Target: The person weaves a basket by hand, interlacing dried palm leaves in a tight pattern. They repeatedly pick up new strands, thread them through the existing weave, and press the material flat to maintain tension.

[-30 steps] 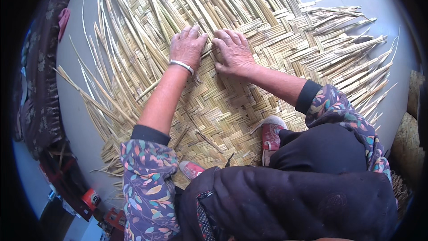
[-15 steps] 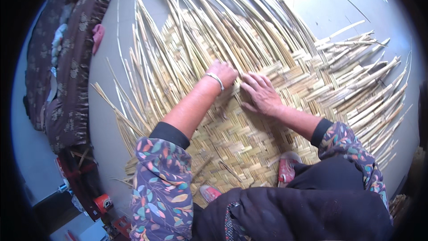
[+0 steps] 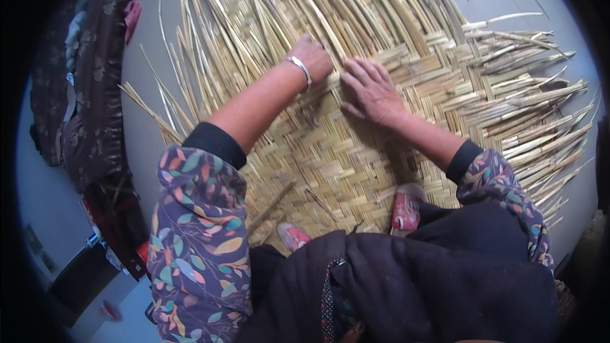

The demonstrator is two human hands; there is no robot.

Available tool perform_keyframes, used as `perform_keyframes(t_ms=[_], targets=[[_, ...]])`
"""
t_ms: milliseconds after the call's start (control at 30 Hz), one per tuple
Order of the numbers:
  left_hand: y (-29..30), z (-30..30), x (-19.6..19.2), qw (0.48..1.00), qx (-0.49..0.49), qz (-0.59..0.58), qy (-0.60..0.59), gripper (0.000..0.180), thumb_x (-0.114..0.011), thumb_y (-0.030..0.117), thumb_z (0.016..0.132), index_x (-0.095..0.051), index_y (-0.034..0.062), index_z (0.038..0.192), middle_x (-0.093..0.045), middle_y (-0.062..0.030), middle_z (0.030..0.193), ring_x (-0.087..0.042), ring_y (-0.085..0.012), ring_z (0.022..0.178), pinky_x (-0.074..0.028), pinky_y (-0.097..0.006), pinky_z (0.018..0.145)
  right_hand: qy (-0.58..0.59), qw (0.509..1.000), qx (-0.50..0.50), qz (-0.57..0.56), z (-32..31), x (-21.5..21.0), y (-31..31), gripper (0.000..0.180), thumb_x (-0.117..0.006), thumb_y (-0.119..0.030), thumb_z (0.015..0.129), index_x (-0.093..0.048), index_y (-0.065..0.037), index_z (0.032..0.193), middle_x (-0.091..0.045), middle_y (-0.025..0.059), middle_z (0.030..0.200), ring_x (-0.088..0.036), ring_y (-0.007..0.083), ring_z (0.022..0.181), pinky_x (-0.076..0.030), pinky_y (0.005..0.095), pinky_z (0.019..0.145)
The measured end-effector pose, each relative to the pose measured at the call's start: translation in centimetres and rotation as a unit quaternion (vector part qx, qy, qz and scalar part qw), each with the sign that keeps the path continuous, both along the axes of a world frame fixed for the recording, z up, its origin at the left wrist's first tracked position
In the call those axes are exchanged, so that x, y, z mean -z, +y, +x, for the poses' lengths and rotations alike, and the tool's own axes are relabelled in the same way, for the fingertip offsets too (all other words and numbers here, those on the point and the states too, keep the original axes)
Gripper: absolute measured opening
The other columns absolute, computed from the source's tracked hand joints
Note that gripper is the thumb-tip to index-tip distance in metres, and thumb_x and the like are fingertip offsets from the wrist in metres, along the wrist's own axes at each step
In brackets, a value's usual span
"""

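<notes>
A large mat (image 3: pixel 337 159) of split reeds, woven in a herringbone pattern, lies on the floor beneath me. Long unwoven reed strips (image 3: pixel 318 9) fan out from its far side. My left hand (image 3: pixel 311 60), with a silver bracelet on the wrist, is closed in a fist on strips at the edge of the weave; its fingertips are hidden. Close beside it on the right, my right hand (image 3: pixel 378 95) lies palm down on the woven part, fingers stretched out and thumb apart.
More loose reed ends (image 3: pixel 534 114) stick out on the right. My red shoes (image 3: pixel 406 209) stand on the near part of the mat, by a loose piece of reed (image 3: pixel 272 206). At the left is furniture under a dark patterned cloth (image 3: pixel 95 89), with a pink cloth (image 3: pixel 132 19) at its edge.
The view has shifted, so the mat and both hands appear higher in the picture. The hands keep nearly the same place on the weave, the left closed and the right flat.
</notes>
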State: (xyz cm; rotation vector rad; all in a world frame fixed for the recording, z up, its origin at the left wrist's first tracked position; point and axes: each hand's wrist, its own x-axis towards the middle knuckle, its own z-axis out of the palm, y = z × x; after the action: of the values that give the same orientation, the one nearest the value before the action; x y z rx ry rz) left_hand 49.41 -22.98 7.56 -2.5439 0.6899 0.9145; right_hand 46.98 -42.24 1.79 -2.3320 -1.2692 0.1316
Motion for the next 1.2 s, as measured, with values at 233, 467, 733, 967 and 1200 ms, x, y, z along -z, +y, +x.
perform_keyframes(t_ms=[233, 467, 733, 967, 1200], targets=[[-0.7, -3.0, 2.4, 0.986, -0.047, -0.048, -0.151, 0.016, -0.053, 0.022, 0.079, -0.067, 0.0165, 0.082, -0.066, -0.0054, 0.083, -0.064, -0.0217, 0.085, -0.044, -0.042, 0.075, -0.038, 0.998, 0.013, -0.047, 0.3, 1.8, 0.2, 0.060, -0.055, -0.048, 0.084, -0.041, -0.013, 0.130, -0.032, 0.0065, 0.142, -0.024, 0.0238, 0.134, -0.017, 0.0405, 0.111], [0.0, -3.0, 3.8, 0.866, -0.470, -0.124, -0.121, 0.029, -0.057, 0.024, 0.076, -0.068, 0.0085, 0.098, -0.065, -0.0184, 0.099, -0.063, -0.0317, 0.094, -0.050, -0.039, 0.082, -0.020, 1.000, 0.001, -0.018, -0.5, -0.6, 0.4, 0.061, -0.063, -0.039, 0.076, -0.044, -0.008, 0.125, -0.037, 0.0127, 0.136, -0.029, 0.0303, 0.130, -0.022, 0.0426, 0.108], [0.1, -4.8, -0.9, 0.975, -0.167, -0.098, -0.110, 0.015, -0.055, 0.017, 0.083, -0.067, 0.0109, 0.090, -0.067, -0.0096, 0.084, -0.065, -0.0232, 0.078, -0.051, -0.035, 0.069, -0.041, 0.997, 0.003, -0.061, -0.1, 1.2, 0.2, 0.057, -0.057, -0.043, 0.084, -0.041, -0.013, 0.130, -0.032, 0.0062, 0.143, -0.025, 0.0249, 0.134, -0.019, 0.0416, 0.110], [-1.6, -3.2, 3.2, 0.846, -0.480, -0.176, -0.153, 0.023, -0.054, 0.015, 0.083, -0.066, 0.0121, 0.103, -0.066, -0.0103, 0.105, -0.062, -0.0248, 0.100, -0.028, -0.054, 0.100, -0.038, 0.995, 0.010, -0.090, -0.5, 0.0, 0.5, 0.061, -0.063, -0.036, 0.079, -0.040, -0.010, 0.129, -0.031, 0.0085, 0.142, -0.023, 0.0268, 0.135, -0.017, 0.0415, 0.111], [2.9, 0.6, -7.0, 0.696, -0.550, -0.419, -0.196, 0.026, -0.050, 0.016, 0.087, -0.068, 0.0143, 0.104, -0.068, -0.0106, 0.098, -0.065, -0.0198, 0.086, -0.051, -0.030, 0.081, -0.047, 0.995, 0.006, -0.093, -0.1, -0.4, -0.1, 0.060, -0.064, -0.031, 0.077, -0.041, -0.009, 0.128, -0.031, 0.0096, 0.143, -0.024, 0.0277, 0.134, -0.018, 0.0422, 0.110]])
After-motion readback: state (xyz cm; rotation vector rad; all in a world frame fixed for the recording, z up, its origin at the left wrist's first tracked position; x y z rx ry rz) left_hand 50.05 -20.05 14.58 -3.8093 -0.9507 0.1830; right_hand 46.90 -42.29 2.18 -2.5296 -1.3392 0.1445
